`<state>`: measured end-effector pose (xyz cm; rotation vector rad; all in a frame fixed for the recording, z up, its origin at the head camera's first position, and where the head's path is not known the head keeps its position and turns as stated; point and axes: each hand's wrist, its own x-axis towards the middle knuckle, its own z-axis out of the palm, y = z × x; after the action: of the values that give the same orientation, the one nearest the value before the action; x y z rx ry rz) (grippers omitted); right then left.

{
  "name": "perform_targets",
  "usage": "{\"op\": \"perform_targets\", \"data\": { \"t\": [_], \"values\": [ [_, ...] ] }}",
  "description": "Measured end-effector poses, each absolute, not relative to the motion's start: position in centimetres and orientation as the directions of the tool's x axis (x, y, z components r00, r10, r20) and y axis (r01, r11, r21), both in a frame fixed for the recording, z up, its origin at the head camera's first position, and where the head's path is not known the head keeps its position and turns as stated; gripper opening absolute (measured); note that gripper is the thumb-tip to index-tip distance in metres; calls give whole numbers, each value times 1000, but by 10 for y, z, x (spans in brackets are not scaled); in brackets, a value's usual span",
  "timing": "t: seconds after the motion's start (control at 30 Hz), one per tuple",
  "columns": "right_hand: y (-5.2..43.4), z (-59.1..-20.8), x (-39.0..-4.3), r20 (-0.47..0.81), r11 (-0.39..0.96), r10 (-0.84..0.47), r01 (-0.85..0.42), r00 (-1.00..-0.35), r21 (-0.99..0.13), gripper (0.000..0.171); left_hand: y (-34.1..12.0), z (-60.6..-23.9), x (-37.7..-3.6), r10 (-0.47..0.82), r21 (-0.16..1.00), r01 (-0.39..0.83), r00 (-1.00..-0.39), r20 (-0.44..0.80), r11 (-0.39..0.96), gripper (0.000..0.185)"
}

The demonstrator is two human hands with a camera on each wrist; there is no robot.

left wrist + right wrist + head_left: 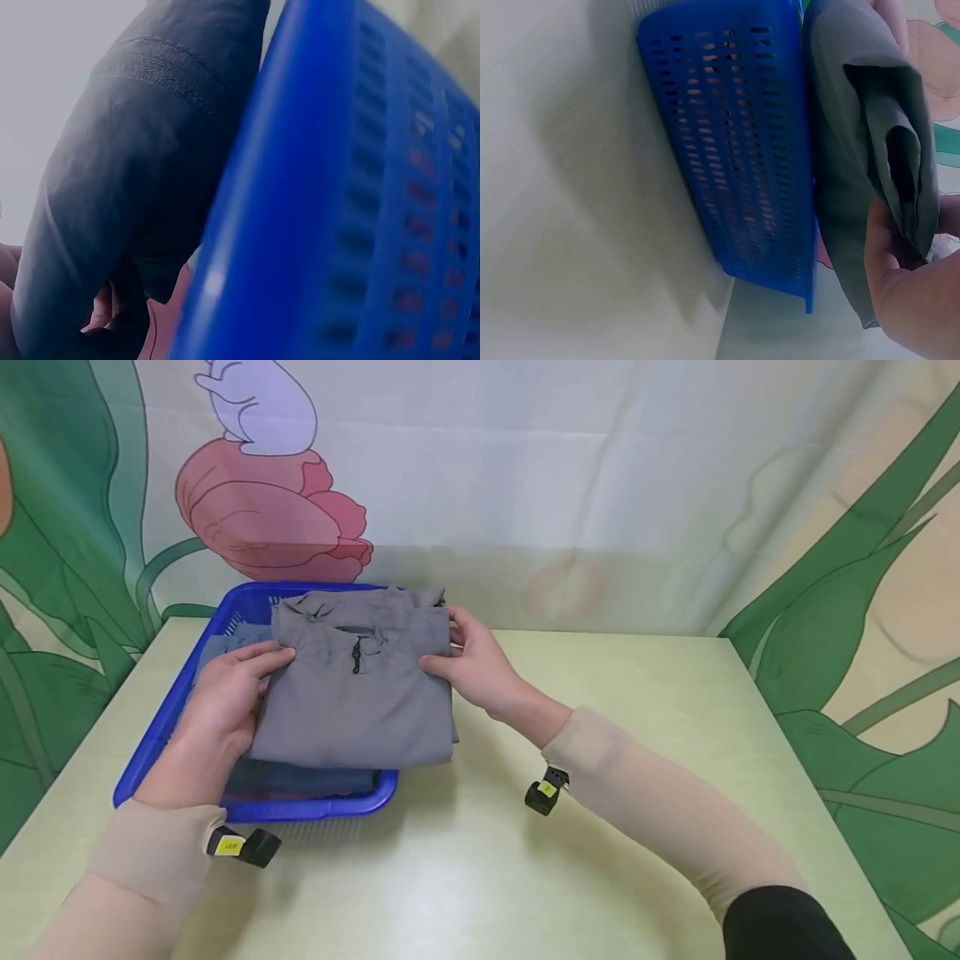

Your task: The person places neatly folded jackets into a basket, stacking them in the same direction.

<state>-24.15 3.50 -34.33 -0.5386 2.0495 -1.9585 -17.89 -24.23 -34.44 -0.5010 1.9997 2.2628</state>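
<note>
A folded grey fabric shirt with a short dark zip (360, 693) is held at both sides above a blue perforated plastic basket (161, 727), evidently so that the fold is kept flat and square. The left edge is gripped by the left hand (225, 697), with the thumb laid on top and the fingers tucked beneath; the right edge is pinched by the right hand (472, 668), its thumb on the cloth and its fingers curled round the fold, as the right wrist view confirms. The shirt rests over, or just above, a stack of folded darker blue garments (300, 777) lying in the basket; contact cannot be told. The basket stands at the left of a pale yellow-green table (637, 827). Behind the table hangs a painted cloth backdrop with leaves and a pink flower (270, 510). The shirt overhangs the basket's right rim.
</note>
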Motion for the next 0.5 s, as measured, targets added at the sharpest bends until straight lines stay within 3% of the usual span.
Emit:
{"op": "perform_targets", "data": {
  "t": [0.3,0.5],
  "values": [
    [6,-352,-242,-52,55,-503,28,-862,-998,63,-282,-351,-174,-206,957,-273,-935,-287,-96,75],
    [-4,-358,-241,-116,44,-593,112,-797,-993,76,-304,-358,-167,-241,962,-245,-933,-268,-122,52]
  ]
}}
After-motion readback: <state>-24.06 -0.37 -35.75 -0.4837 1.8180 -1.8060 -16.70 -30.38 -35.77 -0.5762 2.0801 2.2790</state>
